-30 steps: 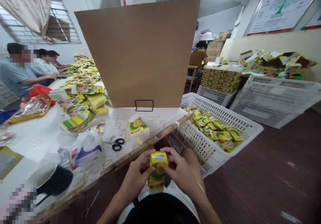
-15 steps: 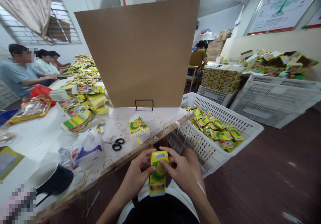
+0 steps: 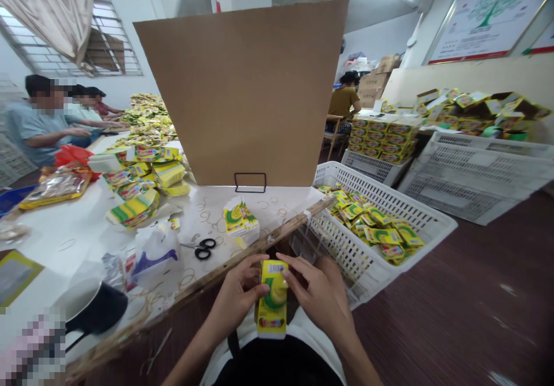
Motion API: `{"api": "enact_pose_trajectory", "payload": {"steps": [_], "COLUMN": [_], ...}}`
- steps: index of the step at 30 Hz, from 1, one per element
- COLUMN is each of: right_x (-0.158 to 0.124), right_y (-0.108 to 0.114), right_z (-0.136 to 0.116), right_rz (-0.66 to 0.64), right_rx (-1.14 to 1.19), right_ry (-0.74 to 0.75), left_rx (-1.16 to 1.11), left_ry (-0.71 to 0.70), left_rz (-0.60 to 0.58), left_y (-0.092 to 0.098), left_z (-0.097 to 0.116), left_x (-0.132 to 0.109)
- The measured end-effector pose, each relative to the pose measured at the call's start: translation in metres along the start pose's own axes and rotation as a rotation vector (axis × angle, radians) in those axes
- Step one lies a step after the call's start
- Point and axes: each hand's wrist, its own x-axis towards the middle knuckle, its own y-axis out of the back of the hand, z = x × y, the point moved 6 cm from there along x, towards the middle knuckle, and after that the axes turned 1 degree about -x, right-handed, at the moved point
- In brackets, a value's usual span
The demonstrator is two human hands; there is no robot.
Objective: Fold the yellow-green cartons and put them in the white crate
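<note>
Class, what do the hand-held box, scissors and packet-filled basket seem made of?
Box: probably card, slightly glossy; printed, straight-edged faces.
Scissors: thin grey blades, probably metal; black handles, perhaps plastic; finish unclear.
Basket: probably moulded plastic, matt white, regular slots.

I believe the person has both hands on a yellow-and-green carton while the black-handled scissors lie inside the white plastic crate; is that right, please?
Not quite: in the head view, the black-handled scissors lie on the white table, not inside the white plastic crate. The left hand and right hand are both on the yellow-and-green carton.
</note>
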Motion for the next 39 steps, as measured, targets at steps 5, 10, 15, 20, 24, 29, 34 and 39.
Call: {"api": "enact_pose_trajectory", "payload": {"steps": [5,10,15,20,24,29,34,39], "right_x": [0.002,-0.009,-0.004,-0.005,-0.008,-0.006,-0.006,-0.006], "right_y": [-0.005,0.057,0.055,-0.020,-0.043,-0.036,-0.039,-0.041], "right_z": [0.013,0.051,0.061,0.052,0.046,0.044,0.043,0.044], "right_rz": [0.012,0.785,0.763,0.374,0.214,0.200,0.175,0.164], "right_rx": [0.322,0.627,0.833,0.858,0.865,0.849,0.853,0.862], "right_ry": [-0.099,-0.209,-0.220,-0.403,-0.454,-0.464,-0.464,-0.473], "left_rx": [0.052,0.580,0.975,1.012,1.007,0.996,1.001,0.999], "left_ry": [-0.049,-0.281,-0.256,-0.165,-0.090,-0.062,-0.100,-0.227], "left_rz": [-0.020,0.350,0.401,0.270,0.181,0.139,0.145,0.282], "left_y": [-0.011,0.030,0.080,0.101,0.111,0.116,0.116,0.118], "left_z": [-0.002,0.013,0.009,0.000,0.003,0.011,0.014,0.029], "left_x": [0.007,0.030,0.065,0.076,0.077,0.081,0.080,0.068]}}
